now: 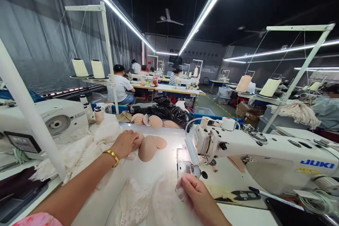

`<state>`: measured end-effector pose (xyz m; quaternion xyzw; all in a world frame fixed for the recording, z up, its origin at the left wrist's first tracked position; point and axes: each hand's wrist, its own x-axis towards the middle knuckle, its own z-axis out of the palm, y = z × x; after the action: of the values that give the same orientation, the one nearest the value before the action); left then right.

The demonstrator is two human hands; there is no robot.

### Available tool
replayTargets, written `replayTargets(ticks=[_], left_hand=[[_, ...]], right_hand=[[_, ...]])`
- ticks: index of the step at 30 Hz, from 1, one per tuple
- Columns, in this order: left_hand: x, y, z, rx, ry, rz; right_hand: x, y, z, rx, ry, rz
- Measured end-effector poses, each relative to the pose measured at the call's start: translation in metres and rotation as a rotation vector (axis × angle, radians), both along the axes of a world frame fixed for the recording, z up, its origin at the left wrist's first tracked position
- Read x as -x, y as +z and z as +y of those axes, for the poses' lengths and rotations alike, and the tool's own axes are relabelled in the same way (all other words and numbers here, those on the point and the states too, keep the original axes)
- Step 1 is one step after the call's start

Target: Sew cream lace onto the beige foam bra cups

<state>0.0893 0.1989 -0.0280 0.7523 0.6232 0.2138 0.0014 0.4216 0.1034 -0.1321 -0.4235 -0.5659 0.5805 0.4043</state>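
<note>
My left hand (127, 144), with a gold bangle at the wrist, reaches across the table. Its bent fingers are closed on a beige foam bra cup (139, 140), whose far edge shows past the fingertips; the thumb is mostly hidden. Right beside it lie more bra cups (148, 148), partly overlapping. Close in front of the needle plate, my right hand (196, 192) pinches the edge of a sheer white lace fabric (164, 194). This fabric spreads over the near table. The sewing machine (203, 141) stands just beyond my right hand, its needle area partly hidden.
White fabric (82, 148) is heaped at left, by thread cones (99, 114). More cups (137, 118) and a black plastic bag (172, 111) line the far edge. Thread snips (245, 195) and a dark tablet-like object (286, 213) lie at right. A co-worker (120, 86) sits ahead.
</note>
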Motion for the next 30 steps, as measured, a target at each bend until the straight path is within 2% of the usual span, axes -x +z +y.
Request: replayTargets(ticks=[3,5,7,9,11,14,16,19,22,26,30], left_hand=[[0.005,0.019,-0.012,-0.029,-0.023,-0.027],[0.004,0.030,-0.030,-0.049,-0.054,-0.071],[-0.003,0.036,-0.052,-0.039,-0.115,-0.188],[-0.016,0.033,-0.075,0.059,-0.234,-0.406],[-0.033,0.025,-0.095,0.185,-0.367,-0.531],[-0.057,0.008,-0.111,0.261,-0.521,-0.489],[-0.068,0.000,-0.113,0.225,-0.586,-0.394],[-0.075,-0.002,-0.109,0.128,-0.647,-0.253],[-0.072,0.003,-0.105,0.093,-0.679,-0.145],[-0.065,0.015,-0.106,0.158,-0.690,-0.061],[-0.084,0.024,-0.105,0.208,-0.701,-0.103]], right_hand=[[0.002,0.001,0.001,-0.013,0.002,0.045],[0.002,0.009,-0.002,0.016,-0.011,0.080],[0.002,0.020,-0.006,0.054,-0.027,0.075],[0.000,0.029,-0.007,0.083,-0.040,0.081],[-0.003,0.034,-0.006,0.110,-0.028,0.128],[-0.008,0.033,-0.004,0.152,-0.015,0.206],[-0.011,0.032,-0.005,0.164,-0.020,0.227],[-0.013,0.033,-0.007,0.170,-0.005,0.249],[-0.013,0.035,-0.009,0.123,-0.014,0.205],[-0.007,0.042,-0.015,0.053,-0.050,0.094],[0.001,0.059,-0.031,-0.053,-0.002,-0.065]])
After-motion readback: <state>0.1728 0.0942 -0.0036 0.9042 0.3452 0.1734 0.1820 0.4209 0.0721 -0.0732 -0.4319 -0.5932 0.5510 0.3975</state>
